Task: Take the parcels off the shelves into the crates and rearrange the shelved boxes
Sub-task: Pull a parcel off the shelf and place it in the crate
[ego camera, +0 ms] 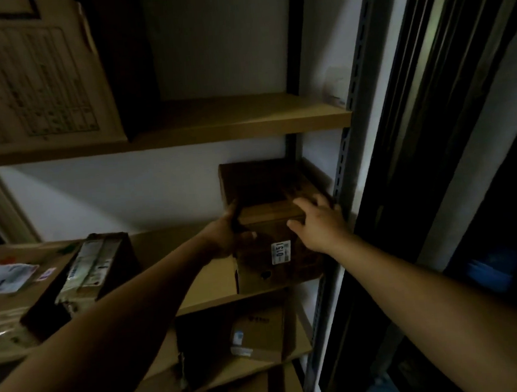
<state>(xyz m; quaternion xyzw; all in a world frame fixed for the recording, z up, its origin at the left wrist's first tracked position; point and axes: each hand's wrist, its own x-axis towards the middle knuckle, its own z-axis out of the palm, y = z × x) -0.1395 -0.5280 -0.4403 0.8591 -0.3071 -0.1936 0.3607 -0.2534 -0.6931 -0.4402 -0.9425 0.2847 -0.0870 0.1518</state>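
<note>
A brown cardboard box point(269, 195) with a small white label reading 0151 stands at the right end of the middle shelf point(202, 280). My left hand point(228, 235) grips its left front edge, thumb on the front face. My right hand point(318, 225) lies on the box's top right front corner with fingers spread and nearly straight. The room is dim.
A dark parcel point(84, 277) with a white label leans on a flat box point(25, 276) at the left. A large printed carton point(31, 74) sits on the upper shelf. Smaller boxes point(256, 335) lie on the shelf below. A grey slotted shelf post point(341, 164) stands right beside the box.
</note>
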